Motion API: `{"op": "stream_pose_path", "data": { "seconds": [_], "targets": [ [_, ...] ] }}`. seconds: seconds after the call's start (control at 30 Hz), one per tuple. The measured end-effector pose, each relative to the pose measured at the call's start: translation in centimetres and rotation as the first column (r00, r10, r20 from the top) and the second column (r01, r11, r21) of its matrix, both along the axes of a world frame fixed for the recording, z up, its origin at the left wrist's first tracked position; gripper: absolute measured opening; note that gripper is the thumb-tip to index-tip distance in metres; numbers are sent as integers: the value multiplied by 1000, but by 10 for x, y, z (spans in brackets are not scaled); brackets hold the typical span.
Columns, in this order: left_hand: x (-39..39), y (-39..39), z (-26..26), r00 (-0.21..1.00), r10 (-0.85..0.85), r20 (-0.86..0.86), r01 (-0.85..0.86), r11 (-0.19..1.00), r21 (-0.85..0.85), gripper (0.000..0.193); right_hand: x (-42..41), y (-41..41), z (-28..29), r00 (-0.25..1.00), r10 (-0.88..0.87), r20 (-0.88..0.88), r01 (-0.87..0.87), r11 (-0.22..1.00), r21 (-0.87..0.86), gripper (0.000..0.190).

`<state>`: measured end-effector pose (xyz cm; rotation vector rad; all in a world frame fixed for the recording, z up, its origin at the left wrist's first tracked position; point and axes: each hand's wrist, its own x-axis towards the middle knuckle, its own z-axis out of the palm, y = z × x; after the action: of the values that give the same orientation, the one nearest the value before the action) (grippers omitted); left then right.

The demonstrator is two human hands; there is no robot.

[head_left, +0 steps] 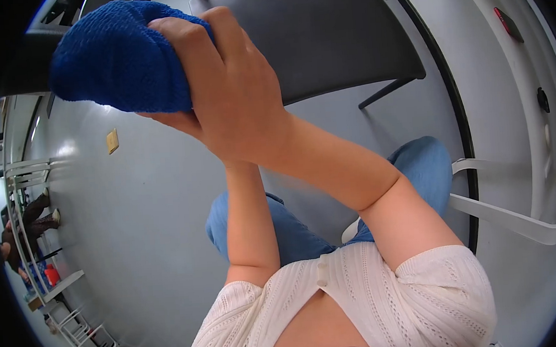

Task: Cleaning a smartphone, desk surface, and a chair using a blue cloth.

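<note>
A bright blue terry cloth [118, 59] is bunched into a thick rounded bundle at the upper left. My right hand [234, 80] grips its near side, with fingers pressed into the folds. Behind that hand rises my left wrist [243, 168]; my left hand is mostly hidden by the right hand and the cloth, so its hold cannot be told. Whether anything lies inside the bundle is hidden. Both forearms reach up over my knees in blue jeans [300, 229].
A black chair seat [327, 37] stands just beyond my hands. On the grey floor lies a small tan object [112, 141]. White metal frames [70, 284] and a seated person's legs [39, 216] are at the far left. A dark red-edged object [508, 25] rests on a pale surface at right.
</note>
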<state>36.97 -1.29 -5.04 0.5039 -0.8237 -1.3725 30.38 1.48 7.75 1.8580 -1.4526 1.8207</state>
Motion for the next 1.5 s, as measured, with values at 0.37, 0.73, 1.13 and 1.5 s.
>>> {"op": "stream_pose_path", "data": {
  "seconds": [0.37, 0.73, 1.13, 1.5],
  "targets": [
    [31, 0, 45, 947, -255, 194, 273, 959, -76, 69, -1, 47, -154, 980, -134, 147, 109, 980, 167, 67],
    [3, 27, 49, 822, -165, 545, 367, 886, -285, 35, 21, 41, -185, 832, -110, 543, -49, 962, 270, 57],
    [-9, 20, 49, 795, -22, 606, 240, 929, -280, 11, 27, 14, -321, 748, 15, 664, -499, 672, 547, 50],
    [-11, 22, 46, 805, -35, 592, 257, 921, -295, 13, 47, 10, -418, 858, -260, 443, -427, 118, 896, 58]
  ]
}}
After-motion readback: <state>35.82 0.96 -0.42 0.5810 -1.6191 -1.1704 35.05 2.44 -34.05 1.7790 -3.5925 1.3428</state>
